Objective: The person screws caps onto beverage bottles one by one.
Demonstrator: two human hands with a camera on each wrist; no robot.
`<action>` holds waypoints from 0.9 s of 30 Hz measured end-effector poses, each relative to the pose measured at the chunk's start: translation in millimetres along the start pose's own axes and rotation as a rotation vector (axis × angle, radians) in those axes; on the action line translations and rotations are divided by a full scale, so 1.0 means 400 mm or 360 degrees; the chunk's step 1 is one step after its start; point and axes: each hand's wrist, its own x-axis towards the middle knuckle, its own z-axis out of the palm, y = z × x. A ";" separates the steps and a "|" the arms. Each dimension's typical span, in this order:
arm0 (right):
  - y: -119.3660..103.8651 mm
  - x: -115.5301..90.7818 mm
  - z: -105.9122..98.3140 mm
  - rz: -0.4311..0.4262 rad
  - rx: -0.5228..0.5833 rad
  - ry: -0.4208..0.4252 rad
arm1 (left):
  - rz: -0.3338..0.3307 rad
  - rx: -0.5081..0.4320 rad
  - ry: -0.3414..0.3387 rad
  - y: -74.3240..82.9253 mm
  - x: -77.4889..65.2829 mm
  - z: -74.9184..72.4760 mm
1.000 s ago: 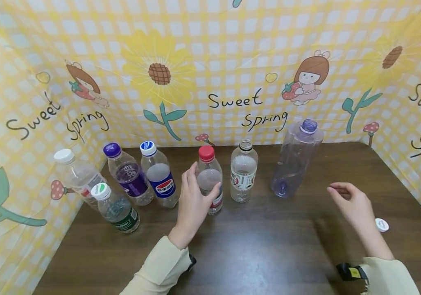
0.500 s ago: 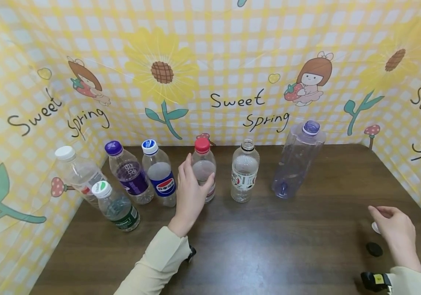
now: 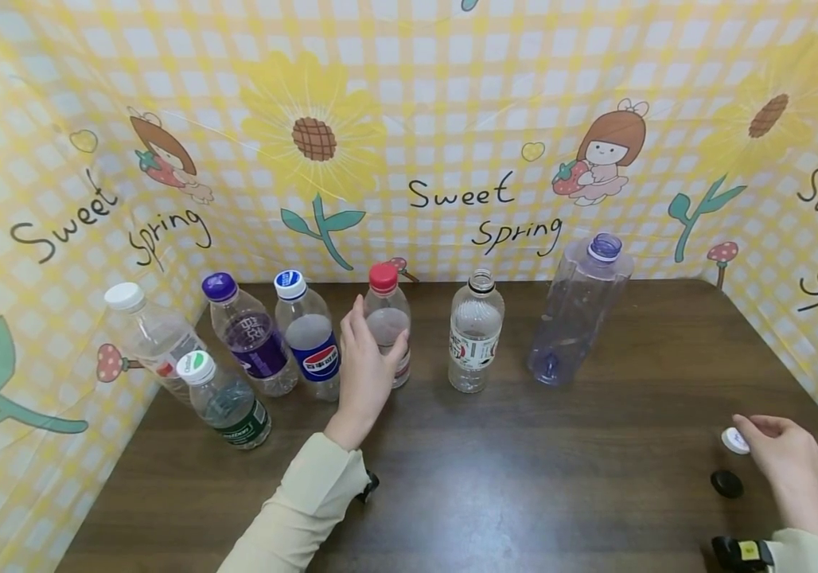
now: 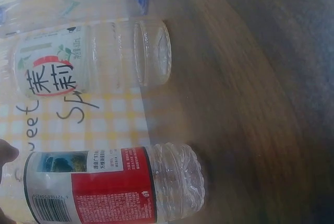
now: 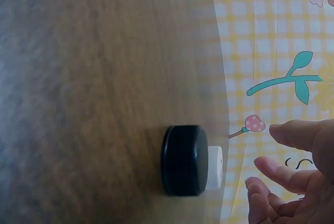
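Observation:
My left hand (image 3: 364,366) grips a clear plastic bottle (image 3: 389,322) with a red cap, thumb on its right side and fingers on its left. In the left wrist view this bottle (image 4: 112,187) shows a red and white label, and a fingertip is at its upper part. At the right of the table, my right hand (image 3: 787,461) hovers beside a white bottle cap (image 3: 735,440) and a black cap (image 3: 726,483). The right wrist view shows the right hand's fingers apart, holding nothing, close to the black cap (image 5: 185,160) and the white cap (image 5: 215,167).
Right of the red-capped bottle stand an uncapped clear bottle (image 3: 473,350) and a tall uncapped purple-tinted bottle (image 3: 574,318). Leftward are capped bottles: a Pepsi bottle (image 3: 317,358), a purple-labelled one (image 3: 260,350), a green-labelled one (image 3: 240,426) and a white-capped one (image 3: 154,330). Patterned cloth (image 3: 452,119) hangs behind.
My left hand has shifted the red-capped bottle left and back, nearer the Pepsi bottle. The right hand has moved right and toward me, to the caps; the black cap has come into view.

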 end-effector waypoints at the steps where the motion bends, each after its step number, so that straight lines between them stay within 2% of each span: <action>1: 0.003 -0.001 0.000 0.0001 -0.0011 -0.0009 | -0.0005 0.0001 0.0004 -0.002 0.002 0.000; 14: 0.039 -0.015 0.022 -0.0017 -0.0089 -0.0130 | -0.0074 -0.0055 -0.0026 -0.007 0.015 -0.001; 18: 0.045 -0.017 0.030 -0.0021 -0.0094 -0.0121 | -0.0067 -0.0068 -0.0022 -0.005 0.012 -0.001; 24: 0.052 -0.018 0.031 -0.0014 -0.0143 -0.0154 | -0.0015 -0.0051 0.0004 0.000 -0.002 0.000; 27: 0.054 -0.020 0.030 -0.0031 -0.0164 -0.0190 | 0.0062 -0.0033 0.0059 0.008 -0.014 -0.001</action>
